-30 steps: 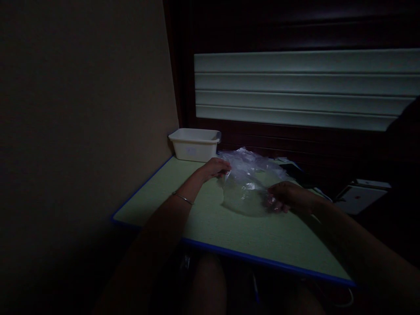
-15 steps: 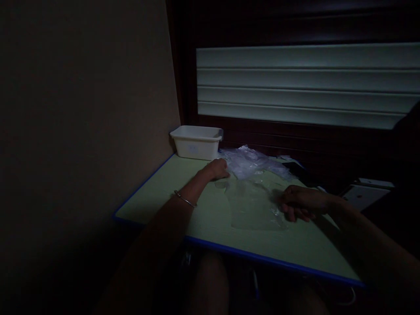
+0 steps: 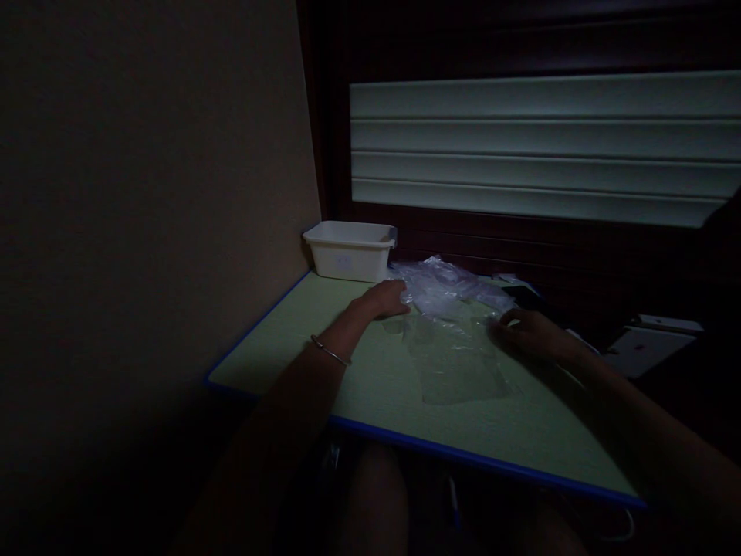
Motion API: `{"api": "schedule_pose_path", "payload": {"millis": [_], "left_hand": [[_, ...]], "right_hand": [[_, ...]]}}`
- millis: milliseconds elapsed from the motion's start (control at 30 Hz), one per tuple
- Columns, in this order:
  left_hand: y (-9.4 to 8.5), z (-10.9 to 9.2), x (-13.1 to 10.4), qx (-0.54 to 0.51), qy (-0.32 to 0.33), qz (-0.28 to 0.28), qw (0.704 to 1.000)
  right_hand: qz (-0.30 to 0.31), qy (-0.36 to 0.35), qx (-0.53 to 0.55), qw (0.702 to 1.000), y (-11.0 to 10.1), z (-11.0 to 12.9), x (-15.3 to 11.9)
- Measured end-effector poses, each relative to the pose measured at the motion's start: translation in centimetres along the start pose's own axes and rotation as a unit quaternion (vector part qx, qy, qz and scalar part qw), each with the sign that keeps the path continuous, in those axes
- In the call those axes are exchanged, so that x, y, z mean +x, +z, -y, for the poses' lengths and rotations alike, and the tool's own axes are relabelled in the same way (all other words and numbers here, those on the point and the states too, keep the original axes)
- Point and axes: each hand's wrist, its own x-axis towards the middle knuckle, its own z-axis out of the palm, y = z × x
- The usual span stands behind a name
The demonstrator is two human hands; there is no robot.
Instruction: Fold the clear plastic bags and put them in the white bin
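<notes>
A clear plastic bag lies spread over the pale green tabletop, its near edge towards me. My left hand, with a bangle on the wrist, is closed at the bag's far left corner, against the heap of crumpled clear plastic bags. On the other side, my right hand pinches the far right part of the bag between thumb and fingers. The dim light hides the exact fingertip contact.
A white plastic tub with a small label stands at the back left by the wall. White boxes sit off the table's right side. A blue edge runs round the table. A slatted panel is behind.
My right hand has moved away from me and up along the bag's right side, carrying its edge. The left hand stays nearly in place.
</notes>
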Motion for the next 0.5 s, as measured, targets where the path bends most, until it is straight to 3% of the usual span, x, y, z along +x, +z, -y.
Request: {"api": "schedule_pose_path", "payload": {"millis": [100, 233, 500], "left_hand": [[-0.2, -0.5, -0.3, 0.005, 0.027, -0.005, 1.000], [-0.5, -1.5, -0.8, 0.014, 0.072, -0.018, 0.997], [0.5, -2.9, -0.4, -0.010, 0.154, -0.027, 0.988]], "right_hand": [[-0.084, -0.059, -0.065, 0.993, 0.3, 0.3, 0.0], [-0.133, -0.131, -0.095, 0.978, 0.5, 1.1, -0.7], [-0.105, -0.282, -0.081, 0.950, 1.5, 1.4, -1.0]]}}
